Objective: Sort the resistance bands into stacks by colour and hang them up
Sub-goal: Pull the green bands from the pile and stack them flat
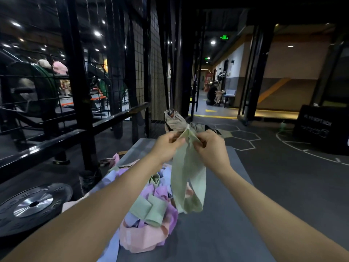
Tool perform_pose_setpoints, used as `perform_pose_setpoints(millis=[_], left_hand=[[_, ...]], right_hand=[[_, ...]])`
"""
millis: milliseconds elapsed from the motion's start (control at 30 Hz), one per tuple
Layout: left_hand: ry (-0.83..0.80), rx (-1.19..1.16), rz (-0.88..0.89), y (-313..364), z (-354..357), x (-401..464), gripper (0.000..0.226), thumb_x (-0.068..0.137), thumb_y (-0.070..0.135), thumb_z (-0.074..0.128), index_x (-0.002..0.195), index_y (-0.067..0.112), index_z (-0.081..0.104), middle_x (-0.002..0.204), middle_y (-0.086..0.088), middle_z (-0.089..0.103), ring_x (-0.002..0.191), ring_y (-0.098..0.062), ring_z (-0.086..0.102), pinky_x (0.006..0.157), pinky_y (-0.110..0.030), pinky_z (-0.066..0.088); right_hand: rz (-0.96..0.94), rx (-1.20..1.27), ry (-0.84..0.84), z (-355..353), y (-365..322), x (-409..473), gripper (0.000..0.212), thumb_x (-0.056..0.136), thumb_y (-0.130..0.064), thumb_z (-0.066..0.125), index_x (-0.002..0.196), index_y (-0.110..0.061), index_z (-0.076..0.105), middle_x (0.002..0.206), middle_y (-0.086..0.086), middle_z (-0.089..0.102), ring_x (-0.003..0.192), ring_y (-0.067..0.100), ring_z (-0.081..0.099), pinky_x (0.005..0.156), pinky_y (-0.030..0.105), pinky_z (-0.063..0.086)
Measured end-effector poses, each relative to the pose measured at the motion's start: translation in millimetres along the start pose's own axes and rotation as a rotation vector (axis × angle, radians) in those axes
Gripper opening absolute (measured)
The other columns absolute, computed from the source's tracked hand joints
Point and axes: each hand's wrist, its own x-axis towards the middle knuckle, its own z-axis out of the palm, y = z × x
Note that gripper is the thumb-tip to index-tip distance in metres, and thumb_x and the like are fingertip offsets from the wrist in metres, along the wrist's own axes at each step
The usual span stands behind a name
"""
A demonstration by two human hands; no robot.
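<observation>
A pale green resistance band (188,178) hangs in the air above a grey mat (222,214). My left hand (166,146) pinches its top end from the left and my right hand (211,148) pinches it from the right, close together. Below and to the left lies a mixed pile of bands (149,210) in green, lilac, pink, peach and light blue. Part of the pile is hidden under my left forearm.
A black weight plate (32,205) lies on the floor at lower left. A black steel rack with mesh (79,91) stands to the left. A beige bag (173,120) sits beyond the mat. A black box (319,127) stands at right; a person sits far back.
</observation>
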Motion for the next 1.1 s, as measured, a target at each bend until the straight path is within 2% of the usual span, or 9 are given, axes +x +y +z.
perform_pose_setpoints(millis=[133,333,500,600,733,800,900,1000,1100], left_hand=[[-0.073,0.022,-0.017,-4,7,-6,0.012,0.097,0.013,0.048,0.091,0.015,0.058,0.081,-0.001,0.06,0.072,-0.013,0.055,0.062,-0.024,0.047],[0.105,-0.162,-0.154,-15,8,-9,0.028,0.098,0.007,0.037,0.082,0.017,0.057,0.078,-0.008,0.059,0.065,-0.018,0.054,0.057,-0.022,0.043],[0.235,-0.456,-0.273,-27,-3,-14,0.022,0.099,0.01,0.04,0.084,0.016,0.056,0.082,-0.007,0.061,0.071,-0.018,0.057,0.067,-0.029,0.047],[0.303,-0.502,-0.28,-31,-13,-18,0.022,0.098,0.009,0.042,0.082,0.015,0.055,0.077,-0.006,0.061,0.069,-0.017,0.056,0.065,-0.028,0.046],[0.389,-0.6,-0.302,-36,-23,-21,0.021,0.098,0.01,0.043,0.08,0.014,0.053,0.071,-0.004,0.062,0.066,-0.016,0.058,0.064,-0.031,0.049],[0.433,-0.649,-0.331,-39,-27,-22,0.02,0.098,0.013,0.045,0.079,0.014,0.054,0.069,-0.003,0.063,0.061,-0.014,0.059,0.06,-0.029,0.051],[0.501,-0.712,-0.361,-41,-34,-23,0.018,0.095,0.02,0.054,0.078,0.012,0.057,0.068,-0.003,0.065,0.059,-0.015,0.061,0.051,-0.027,0.054],[0.576,-0.76,-0.345,-49,-53,-23,0.015,0.093,0.024,0.058,0.083,0.012,0.058,0.069,-0.004,0.068,0.068,-0.017,0.063,0.069,-0.035,0.054],[0.638,-0.748,-0.356,-64,-71,-20,0.014,0.093,0.023,0.057,0.1,0.012,0.062,0.097,-0.003,0.068,0.086,-0.018,0.065,0.089,-0.037,0.052]], right_hand=[[-0.074,-0.021,-0.015,0,5,-12,0.019,0.085,-0.005,0.058,0.097,-0.01,0.073,0.071,-0.006,0.041,0.069,0.015,0.045,0.061,0.026,0.031],[0.036,0.042,-0.153,6,10,-34,0.036,0.081,-0.007,0.063,0.116,-0.015,0.062,0.086,-0.004,0.054,0.077,0.014,0.052,0.069,0.022,0.039],[0.135,-0.076,-0.478,27,25,-61,0.013,0.076,-0.005,0.057,0.066,-0.014,0.054,0.064,0.002,0.051,0.071,0.025,0.05,0.056,0.031,0.035],[0.147,-0.09,-0.44,34,35,-67,0.005,0.077,-0.007,0.055,0.073,-0.006,0.057,0.069,0.005,0.052,0.07,0.024,0.049,0.058,0.029,0.034],[0.26,0.115,-0.316,36,36,-70,0.006,0.089,-0.01,0.044,0.083,-0.011,0.044,0.075,0.004,0.052,0.069,0.022,0.044,0.055,0.031,0.032],[0.23,0.146,-0.384,37,37,-74,0.012,0.093,-0.016,0.044,0.082,-0.016,0.043,0.072,0.001,0.051,0.069,0.021,0.046,0.053,0.025,0.033],[0.159,0.117,-0.566,38,44,-84,0.023,0.086,-0.027,0.065,0.073,-0.018,0.05,0.061,-0.006,0.047,0.058,0.01,0.043,0.05,0.017,0.031],[0.199,0.1,-0.741,36,66,-98,0.025,0.077,-0.016,0.073,0.06,-0.026,0.057,0.056,-0.008,0.058,0.048,-0.001,0.047,0.054,0.016,0.039],[0.242,-0.039,-0.871,33,86,-112,0.025,0.076,-0.011,0.068,0.06,-0.028,0.06,0.06,-0.007,0.063,0.051,-0.004,0.053,0.057,0.012,0.042]])
